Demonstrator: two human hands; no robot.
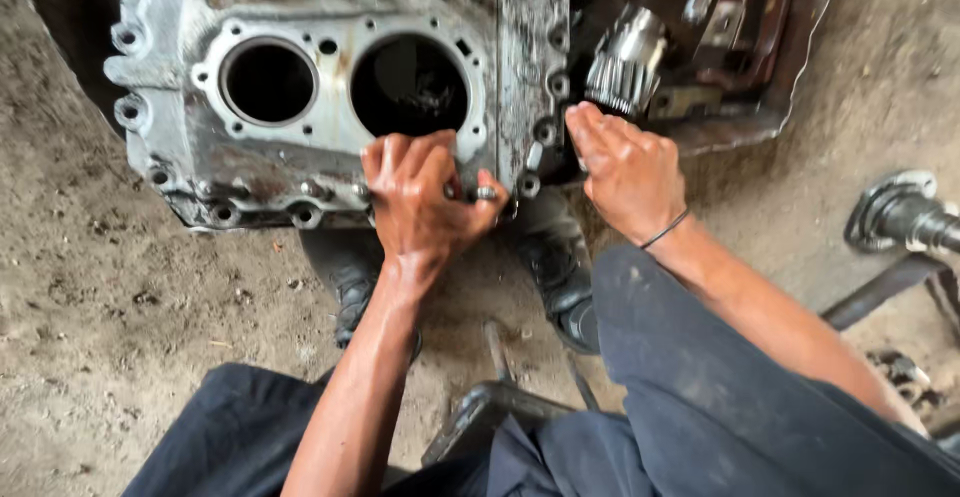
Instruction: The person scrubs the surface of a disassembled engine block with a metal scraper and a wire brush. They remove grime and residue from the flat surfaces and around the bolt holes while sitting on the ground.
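Metal housing (pixel 300 107) sits on the dirt floor (pixel 110 307), open face up, two big round holes side by side in its top plate; left hand (pixel 420 207) is at the housing's near edge, fingers curled tight round a small bolt (pixel 486 194), its head poking out past the thumb; right hand (pixel 625 172) is just right of it, fingers bent down over the housing's right flange, fingertips hidden, cannot tell if they grip anything; thin black band on that wrist; splined gear shaft (pixel 625 62) sits just above the right hand, inside the dark metal frame (pixel 760 47); black shoes (pixel 560 277) under the hands; another metal part (pixel 905 212) lies far right.
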